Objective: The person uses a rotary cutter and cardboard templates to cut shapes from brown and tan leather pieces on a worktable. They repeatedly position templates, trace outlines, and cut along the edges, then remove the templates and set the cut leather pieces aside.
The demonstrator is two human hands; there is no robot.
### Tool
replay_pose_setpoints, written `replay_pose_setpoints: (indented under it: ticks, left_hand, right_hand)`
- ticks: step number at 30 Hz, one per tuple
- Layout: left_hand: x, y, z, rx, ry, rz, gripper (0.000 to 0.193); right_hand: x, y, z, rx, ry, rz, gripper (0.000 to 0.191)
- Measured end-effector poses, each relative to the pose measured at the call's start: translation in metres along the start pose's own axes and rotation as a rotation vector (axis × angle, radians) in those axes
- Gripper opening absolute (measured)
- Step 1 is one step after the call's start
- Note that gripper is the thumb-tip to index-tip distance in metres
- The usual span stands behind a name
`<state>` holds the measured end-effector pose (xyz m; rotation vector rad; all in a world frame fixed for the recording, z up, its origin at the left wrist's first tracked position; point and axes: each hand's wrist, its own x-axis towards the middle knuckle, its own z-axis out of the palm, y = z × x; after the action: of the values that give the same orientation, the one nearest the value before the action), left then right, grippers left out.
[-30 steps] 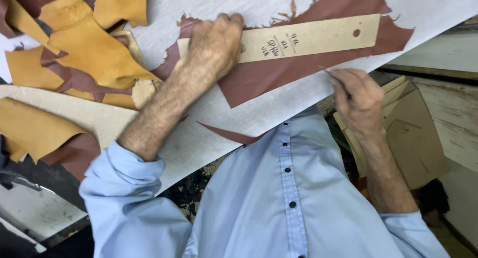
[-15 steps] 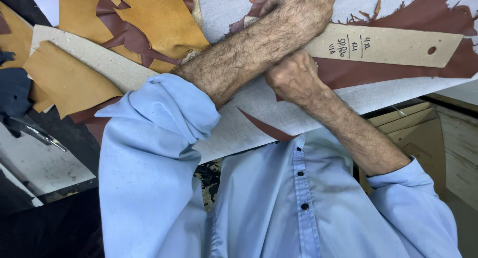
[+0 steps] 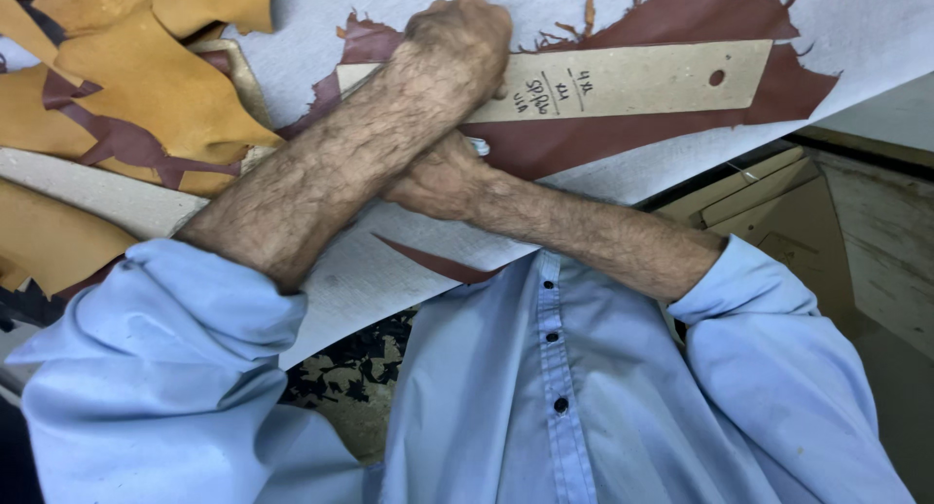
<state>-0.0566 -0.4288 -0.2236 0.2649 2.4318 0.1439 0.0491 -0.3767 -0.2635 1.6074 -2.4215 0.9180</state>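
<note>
— Where are the hands in this shot?

— Crossed, upper middle of the frame. The left hand (image 3: 462, 32) sits curled, knuckles up, pressing down flat on the left end of a long tan cardboard template (image 3: 632, 81). The right hand (image 3: 438, 178) lies tucked beneath the left forearm, just below the template's lower edge, closed around something with a pale tip; what it pinches cannot be made out.

— And the template itself?

— It runs left to right, tilting slightly up toward the upper right of the frame, a small hole near its far end. It lies on a piece of reddish-brown leather (image 3: 681, 134), ragged along its top edge, which rests on the pale grey cutting board (image 3: 370, 270).

— Which hand is nearer the free length?

— Both sit at the template's left end. The long stretch extends away from them to the right. The right hand touches or nearly touches the lower edge; the left is on top.

— Anything around them?

— Mustard-yellow leather offcuts (image 3: 126, 105) piled at upper left, a thin brown sliver (image 3: 438, 264) on the board near the blue shirt (image 3: 545, 397), and cardboard boxes (image 3: 769, 202) at right.
</note>
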Motion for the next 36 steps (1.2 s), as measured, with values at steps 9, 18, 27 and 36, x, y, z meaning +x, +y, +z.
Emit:
replay_pose_setpoints:
  ticks: [9,18,27,36]
  left_hand:
    - [-0.022,0.015,-0.038,-0.003,-0.283,-0.213,0.052]
    - [-0.022,0.015,-0.030,-0.013,-0.243,-0.298,0.054]
    - [-0.040,0.015,-0.017,0.038,0.026,-0.199,0.048]
    - [-0.027,-0.055,-0.013,-0.065,0.231,0.194,0.007]
  right_hand:
    - [-0.118,0.071,-0.119,-0.376,-0.087,-0.079,0.009]
    - [-0.251,0.138,-0.303,-0.417,-0.258,0.155,0.020]
    - [-0.237,0.079,-0.261,0.084,0.176,0.553,0.019]
    - [-0.058,-0.040,-0.125,0.389,0.165,0.560,0.032]
